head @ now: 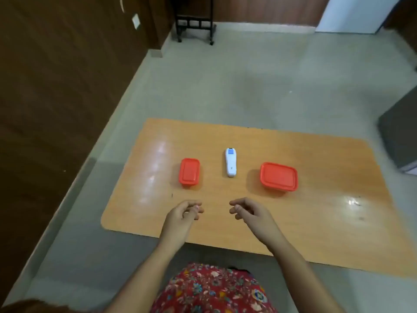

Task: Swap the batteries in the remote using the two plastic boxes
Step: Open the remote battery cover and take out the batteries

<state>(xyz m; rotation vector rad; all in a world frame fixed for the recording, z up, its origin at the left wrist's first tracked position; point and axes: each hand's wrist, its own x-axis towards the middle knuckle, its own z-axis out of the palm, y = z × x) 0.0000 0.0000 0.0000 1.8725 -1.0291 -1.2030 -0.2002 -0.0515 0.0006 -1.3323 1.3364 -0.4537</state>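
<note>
A white remote [231, 162] lies lengthwise in the middle of the wooden table [316, 218], its blue label at the far end. A small plastic box with a red lid [189, 171] stands to its left, lid on. A larger red-lidded plastic box [279, 176] stands to its right, also closed. My left hand [185, 212] hovers over the table's near part, below the small box, fingers loosely curled and holding nothing. My right hand [247, 210] hovers beside it, below the remote, fingers loosely curled and apart, also holding nothing. No batteries are visible.
The table stands on a grey floor. A dark wooden wall [56, 98] runs along the left. A black wheeled stand [195, 21] is at the back, and a dark grey object [399, 141] sits off the table's right edge.
</note>
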